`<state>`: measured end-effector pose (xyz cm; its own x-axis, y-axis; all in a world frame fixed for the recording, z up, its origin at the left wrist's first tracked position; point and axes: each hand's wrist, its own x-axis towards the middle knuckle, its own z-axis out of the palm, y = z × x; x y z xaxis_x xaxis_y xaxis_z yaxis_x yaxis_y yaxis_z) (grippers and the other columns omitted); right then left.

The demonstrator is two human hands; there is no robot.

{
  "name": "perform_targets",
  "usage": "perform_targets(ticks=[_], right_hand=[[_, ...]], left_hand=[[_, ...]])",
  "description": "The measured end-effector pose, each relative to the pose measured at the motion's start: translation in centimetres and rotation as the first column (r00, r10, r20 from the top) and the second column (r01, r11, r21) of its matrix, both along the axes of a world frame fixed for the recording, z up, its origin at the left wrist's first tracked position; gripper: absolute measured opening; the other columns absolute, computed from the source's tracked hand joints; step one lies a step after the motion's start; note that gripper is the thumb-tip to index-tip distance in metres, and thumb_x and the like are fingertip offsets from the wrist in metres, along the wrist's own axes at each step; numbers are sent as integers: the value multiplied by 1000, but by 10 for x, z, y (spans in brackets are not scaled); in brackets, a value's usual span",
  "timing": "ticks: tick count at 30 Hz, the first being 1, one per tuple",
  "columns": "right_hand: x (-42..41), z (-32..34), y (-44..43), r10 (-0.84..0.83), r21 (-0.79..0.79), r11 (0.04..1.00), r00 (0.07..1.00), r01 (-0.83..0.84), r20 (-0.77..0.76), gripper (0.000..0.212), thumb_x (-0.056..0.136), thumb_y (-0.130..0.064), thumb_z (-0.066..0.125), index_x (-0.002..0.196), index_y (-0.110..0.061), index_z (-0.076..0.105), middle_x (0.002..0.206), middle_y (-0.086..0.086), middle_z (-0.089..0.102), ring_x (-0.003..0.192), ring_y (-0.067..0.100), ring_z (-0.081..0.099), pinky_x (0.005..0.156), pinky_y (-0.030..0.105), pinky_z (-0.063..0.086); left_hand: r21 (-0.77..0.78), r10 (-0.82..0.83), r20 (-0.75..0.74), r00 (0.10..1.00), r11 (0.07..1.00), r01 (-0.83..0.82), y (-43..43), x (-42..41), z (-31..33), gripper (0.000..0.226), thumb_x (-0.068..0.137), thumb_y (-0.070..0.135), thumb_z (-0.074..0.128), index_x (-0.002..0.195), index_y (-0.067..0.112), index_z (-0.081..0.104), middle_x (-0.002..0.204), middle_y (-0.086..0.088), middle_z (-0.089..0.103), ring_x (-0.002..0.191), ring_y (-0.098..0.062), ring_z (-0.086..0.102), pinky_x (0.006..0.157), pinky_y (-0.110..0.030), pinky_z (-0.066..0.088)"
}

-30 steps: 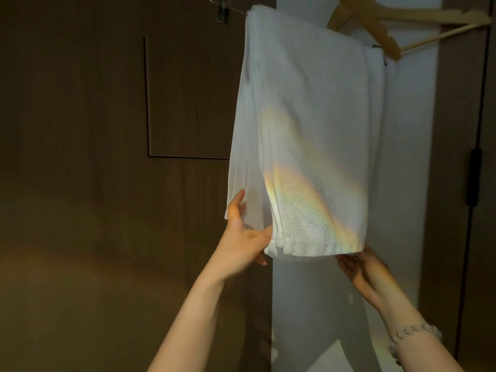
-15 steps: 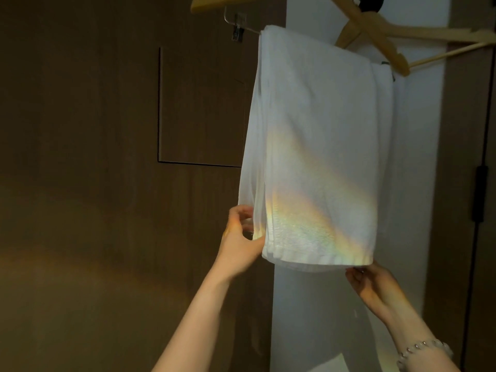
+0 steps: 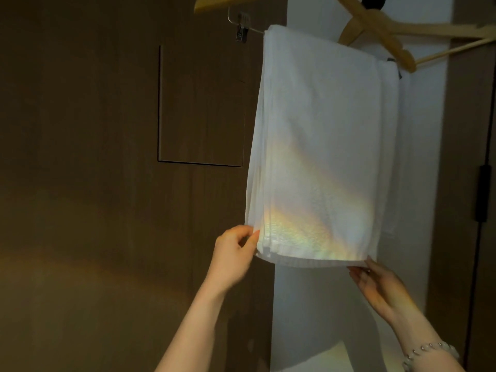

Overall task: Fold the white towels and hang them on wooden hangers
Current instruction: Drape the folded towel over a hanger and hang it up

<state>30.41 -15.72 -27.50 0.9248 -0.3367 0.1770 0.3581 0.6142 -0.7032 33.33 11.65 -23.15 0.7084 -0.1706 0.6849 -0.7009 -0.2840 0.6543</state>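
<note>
The towel (image 3: pixel 322 143) hangs folded over a hanger (image 3: pixel 214 2) bar.
Left grip (image 3: pixel 236 253) pinches its lower left corner; right grip (image 3: pixel 381 285) touches the lower right corner, whether pinching cannot be told.

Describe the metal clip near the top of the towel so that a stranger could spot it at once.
Find the white towel hanging before the dark wooden wall. Go to its top left corner, where a thin wire runs out under a pale wooden hanger. The clip dangles from that wire, left of the towel: small, shiny metal, gripping nothing, unlike the wood around it.
</note>
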Motion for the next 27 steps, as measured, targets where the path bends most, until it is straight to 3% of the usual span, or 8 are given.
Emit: perform_targets(ticks=[3,6,13,18,20,23,24,27], right_hand=[[-7,2,-1,15,-30,999,1000,-14,22,63,49,-17,89,101,-9,56,80,8,73,68,15,72,55,23,57],[-13,6,-7,-22,-136,991,998,15,-51,8,89,-7,53,96,-8,56,92,13,63,65,19,70,52,21,57],[-21,25,-6,-120,-379,921,991,90,-56,18,97,-19,45,98,-13,61,95,5,65,89,20,60,71,33,55],[-24,19,1,-174,-338,930,983,144,-58,15,91,-20,55,93,-6,61,82,10,70,73,21,69,56,26,58],[-23,14,2,-178,-324,933,984,159,-31,25,76,-21,71,90,-3,62,72,12,71,59,18,70,49,24,56],[-19,10,3,-185,-371,913,983,171,-5,88,18,-47,94,89,-1,66,73,12,73,61,20,71,49,25,56],[-18,9,4,-213,-393,899,977,194,-4,91,18,-49,93,90,0,67,74,11,73,62,20,71,50,25,56],[-18,11,7,-272,-449,859,962,246,9,37,72,-22,77,99,1,66,72,7,73,59,13,69,52,22,56]], left_hand=[[2,-49,-50,998,999,49,-1,0,-2,29,98,24,45,91,8,68,84,-5,65,86,-18,54,72,-24,40],[-52,-111,-116,987,993,105,-1,-7,2,30,101,27,36,92,30,64,96,11,60,101,-4,46,82,-13,35],[79,-45,52,998,996,40,8,8,-10,38,72,71,46,100,48,56,105,22,61,108,-5,53,100,-45,41],[70,-4,108,994,998,-3,8,13,-9,17,78,57,54,87,43,56,94,15,64,92,-11,60,82,-36,52],[21,-17,91,996,1000,15,13,16,-10,18,84,52,59,86,34,58,90,7,66,83,-14,62,71,-27,50],[4,-25,54,998,1000,25,20,22,-9,17,80,41,54,87,27,60,88,4,66,81,-11,62,65,-19,48],[9,-27,49,998,1000,27,21,24,-9,15,80,39,54,87,26,60,89,5,66,81,-8,62,65,-18,48],[-9,-50,20,999,999,51,20,26,-11,6,87,30,56,90,26,59,90,5,66,82,-4,62,65,-14,48]])
